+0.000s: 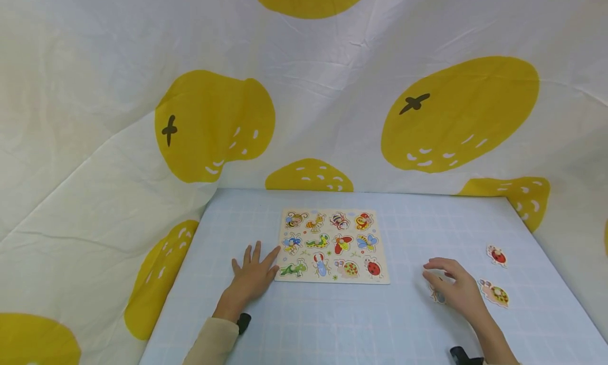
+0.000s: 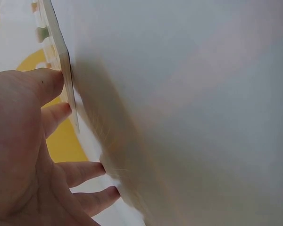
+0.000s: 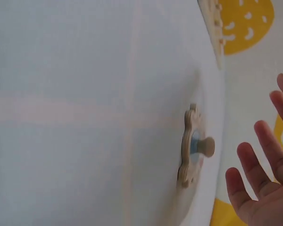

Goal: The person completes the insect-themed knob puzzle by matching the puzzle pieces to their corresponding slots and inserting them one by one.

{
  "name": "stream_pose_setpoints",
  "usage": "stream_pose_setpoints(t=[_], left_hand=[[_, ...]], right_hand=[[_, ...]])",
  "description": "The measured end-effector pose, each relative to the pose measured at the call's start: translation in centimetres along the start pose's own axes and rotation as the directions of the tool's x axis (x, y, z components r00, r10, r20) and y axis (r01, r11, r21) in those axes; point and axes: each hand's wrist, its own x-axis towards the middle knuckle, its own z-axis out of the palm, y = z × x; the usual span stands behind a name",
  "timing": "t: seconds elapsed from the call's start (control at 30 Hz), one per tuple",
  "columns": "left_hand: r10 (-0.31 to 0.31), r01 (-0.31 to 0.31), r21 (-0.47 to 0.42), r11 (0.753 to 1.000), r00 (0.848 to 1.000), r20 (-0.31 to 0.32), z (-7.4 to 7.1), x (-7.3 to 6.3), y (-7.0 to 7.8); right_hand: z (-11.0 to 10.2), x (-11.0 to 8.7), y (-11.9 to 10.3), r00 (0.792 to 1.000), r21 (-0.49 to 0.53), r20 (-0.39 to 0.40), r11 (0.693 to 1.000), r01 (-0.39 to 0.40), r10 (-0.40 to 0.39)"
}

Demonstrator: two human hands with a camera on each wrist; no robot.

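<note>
A wooden peg puzzle board (image 1: 334, 284) with insect pictures in rows lies on the table. My left hand (image 1: 254, 278) is spread at its left edge; in the left wrist view the thumb and index fingertip touch the board's side (image 2: 68, 84), while the other fingertips meet the tabletop. Over to the right, my right hand (image 1: 456, 288) is held above a puzzle piece (image 1: 438, 295) and partly covers it. In the right wrist view that piece (image 3: 186, 146) lies flat with its wooden knob (image 3: 207, 147) up, apart from the loosely bent fingers.
Right of my right hand lie a ladybug piece (image 1: 497, 256) and a snail piece (image 1: 495, 294). The table (image 1: 332, 328) has a pale blue checked cover. Behind and at the sides hangs a white cloth (image 1: 328, 117) printed with yellow fruit.
</note>
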Motion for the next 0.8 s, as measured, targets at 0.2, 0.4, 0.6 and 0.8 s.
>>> stream_pose_setpoints(t=[0.2, 0.4, 0.6, 0.8], left_hand=[[-0.008, 0.008, -0.005, 1.000, 1.000, 0.005, 0.0, -0.1, 0.0], [-0.011, 0.011, 0.000, 1.000, 1.000, 0.008, 0.0, -0.1, -0.1], [-0.002, 0.002, 0.008, 1.000, 1.000, 0.001, 0.1, -0.2, -0.1], [0.002, -0.002, 0.007, 1.000, 1.000, -0.001, 0.1, -0.1, -0.1]], right_hand=[[-1.2, -0.3, 1.9, 0.990, 0.031, 0.113, 0.996, -0.086, 0.082], [-1.7, -0.7, 3.5, 0.990, -0.023, 0.136, 0.999, -0.032, 0.034], [-1.7, -0.9, 4.4, 0.992, -0.045, 0.121, 0.998, 0.041, -0.036], [-1.7, -1.0, 4.7, 0.985, -0.051, 0.168, 0.998, 0.037, -0.028]])
